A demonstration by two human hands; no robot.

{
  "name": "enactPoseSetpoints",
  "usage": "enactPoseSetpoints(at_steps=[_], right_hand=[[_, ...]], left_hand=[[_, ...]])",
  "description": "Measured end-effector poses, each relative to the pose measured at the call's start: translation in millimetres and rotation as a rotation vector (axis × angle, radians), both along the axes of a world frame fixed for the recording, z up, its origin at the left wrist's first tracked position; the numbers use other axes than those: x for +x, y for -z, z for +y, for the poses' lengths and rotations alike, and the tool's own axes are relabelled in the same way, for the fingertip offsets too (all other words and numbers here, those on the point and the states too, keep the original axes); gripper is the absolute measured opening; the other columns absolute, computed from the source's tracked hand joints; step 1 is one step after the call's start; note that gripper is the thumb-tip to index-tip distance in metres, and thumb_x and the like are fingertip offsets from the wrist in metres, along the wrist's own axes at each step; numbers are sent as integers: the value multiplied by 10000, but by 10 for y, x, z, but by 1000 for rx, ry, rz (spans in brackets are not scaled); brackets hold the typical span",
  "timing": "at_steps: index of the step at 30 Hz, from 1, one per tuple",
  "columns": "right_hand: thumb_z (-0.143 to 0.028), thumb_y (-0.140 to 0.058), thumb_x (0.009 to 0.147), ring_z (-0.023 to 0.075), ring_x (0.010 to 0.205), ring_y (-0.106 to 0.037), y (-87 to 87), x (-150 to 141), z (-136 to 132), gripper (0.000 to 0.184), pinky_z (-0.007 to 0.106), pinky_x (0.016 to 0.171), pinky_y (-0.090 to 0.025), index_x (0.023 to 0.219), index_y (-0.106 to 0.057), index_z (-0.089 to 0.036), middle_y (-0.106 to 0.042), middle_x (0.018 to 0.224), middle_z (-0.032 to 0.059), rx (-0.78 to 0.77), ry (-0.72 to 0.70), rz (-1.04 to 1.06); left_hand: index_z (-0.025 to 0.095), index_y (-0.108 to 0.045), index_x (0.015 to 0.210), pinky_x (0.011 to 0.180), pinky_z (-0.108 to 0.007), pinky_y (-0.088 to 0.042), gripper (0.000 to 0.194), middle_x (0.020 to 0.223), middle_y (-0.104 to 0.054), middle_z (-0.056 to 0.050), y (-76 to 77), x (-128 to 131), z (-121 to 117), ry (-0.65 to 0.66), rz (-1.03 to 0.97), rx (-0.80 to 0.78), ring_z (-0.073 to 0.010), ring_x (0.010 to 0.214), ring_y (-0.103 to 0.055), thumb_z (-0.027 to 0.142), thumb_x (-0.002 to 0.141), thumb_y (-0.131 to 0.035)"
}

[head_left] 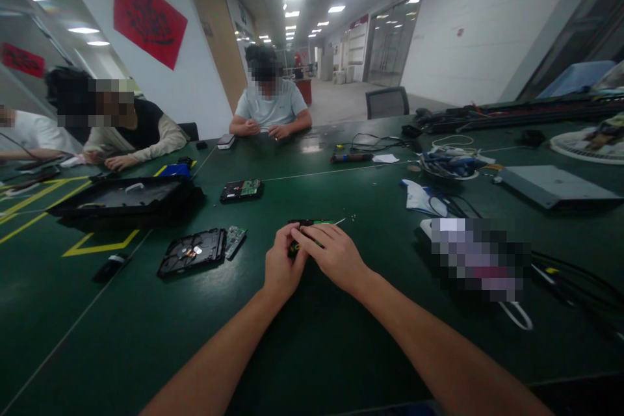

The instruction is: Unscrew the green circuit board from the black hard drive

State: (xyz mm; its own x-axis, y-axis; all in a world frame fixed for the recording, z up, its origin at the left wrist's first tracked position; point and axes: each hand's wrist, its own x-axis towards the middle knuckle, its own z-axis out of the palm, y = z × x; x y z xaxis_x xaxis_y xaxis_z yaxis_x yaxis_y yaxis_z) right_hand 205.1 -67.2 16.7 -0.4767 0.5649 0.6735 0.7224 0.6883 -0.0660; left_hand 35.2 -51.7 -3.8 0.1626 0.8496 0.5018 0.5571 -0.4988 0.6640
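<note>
My left hand (284, 263) is closed around a small dark object with yellow marks (294, 247), mostly covered by the fingers. From the right, my right hand (337, 252) curls over the same object, its fingertips meeting those of the left. What exactly they hold is hidden. Just beyond the fingers lies a thin dark and green piece (308, 222), and a slim pale tip (340, 221) sticks out to the right. A few tiny light bits (353, 216) lie beside that tip. To the left are an opened black hard drive (192, 252) and a small circuit board (236, 242).
Another drive with a green board (242, 190) lies farther off. A black tray (127, 198) stands at left. On the right are a blurred white-edged item (425, 227), cables (580, 273) and a grey metal box (556, 183). Co-workers sit across the green table (219, 338).
</note>
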Motion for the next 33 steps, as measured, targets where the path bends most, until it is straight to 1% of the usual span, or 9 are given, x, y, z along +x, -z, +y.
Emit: enactPoseSetpoints(at_steps=[3, 5, 8, 12, 17, 20, 22, 29, 33], right_hand=[[-159, -440, 1026, 257, 1105, -666, -45, 104, 62, 484, 421, 945, -560, 1482, -541, -287, -709, 1222, 102, -80, 74, 39], [-182, -435, 1017, 263, 1049, -667, -103, 242, 180, 482, 392, 883, -565, 1481, -538, -268, -695, 1168, 121, -134, 251, 117], [-235, -513, 954, 282, 1042, -667, -181, 536, 428, 434, 384, 896, -547, 1374, -585, -151, -666, 1200, 165, -239, 525, 335], [-318, -560, 901, 231, 837, -700, -113, 922, 666, 328, 334, 790, -538, 1142, -661, -119, -732, 976, 124, -619, 742, 511], [-347, -597, 873, 288, 919, -685, 185, 1087, 700, 255, 389, 837, -513, 887, -722, -125, -732, 951, 157, -669, 745, 425], [-283, -624, 866, 295, 1030, -667, 304, 1070, 691, 276, 392, 905, -506, 1038, -721, -90, -714, 1079, 180, -638, 698, 366], [-171, -552, 891, 251, 1045, -671, 342, 1065, 687, 331, 371, 941, -499, 1186, -696, -121, -715, 1137, 143, -624, 643, 327], [-56, -409, 943, 215, 1166, -651, 386, 1179, 685, 477, 366, 1030, -477, 1337, -658, -158, -700, 1284, 106, -618, 556, 227], [-151, -405, 1011, 218, 1175, -636, 404, 1144, 779, 414, 352, 1021, -474, 1327, -672, -168, -683, 1265, 116, -640, 546, 147]], left_hand=[[211, -408, 1412, 1020, -398, -548, 503, 1346, -637, -132, -16, 55, -14, 5, 66, -2, -239, 1193, -662, 304, 956, -599], [194, -398, 1429, 1092, -450, -496, 562, 1353, -631, -146, -21, 107, -17, -2, 118, 27, -271, 1265, -615, 332, 941, -639], [193, -506, 1363, 1126, -503, -443, 487, 1327, -648, -140, -23, 195, -16, 39, 349, 63, -313, 1273, -582, 380, 937, -653], [183, -562, 1340, 1104, -500, -444, 489, 1348, -634, -141, -27, 365, -37, 95, 546, 104, -332, 1272, -552, 440, 934, -650], [135, -581, 1329, 1060, -531, -456, 559, 1329, -617, -173, -44, 684, -38, 29, 648, 99, -362, 1230, -543, 504, 915, -649], [119, -615, 1297, 978, -513, -497, 480, 1260, -633, -183, -61, 803, 2, -27, 692, 58, -360, 1170, -563, 437, 937, -627], [135, -643, 1264, 952, -511, -505, 390, 1226, -643, -173, -73, 807, 26, -6, 725, 67, -354, 1146, -568, 370, 957, -592], [199, -644, 1305, 1041, -508, -489, 352, 1376, -638, -117, -87, 429, -5, 152, 714, 101, -325, 1239, -571, 249, 965, -566], [214, -611, 1354, 1095, -485, -485, 380, 1431, -632, -90, -33, 194, -69, 282, 685, 141, -292, 1293, -579, 223, 977, -565]])
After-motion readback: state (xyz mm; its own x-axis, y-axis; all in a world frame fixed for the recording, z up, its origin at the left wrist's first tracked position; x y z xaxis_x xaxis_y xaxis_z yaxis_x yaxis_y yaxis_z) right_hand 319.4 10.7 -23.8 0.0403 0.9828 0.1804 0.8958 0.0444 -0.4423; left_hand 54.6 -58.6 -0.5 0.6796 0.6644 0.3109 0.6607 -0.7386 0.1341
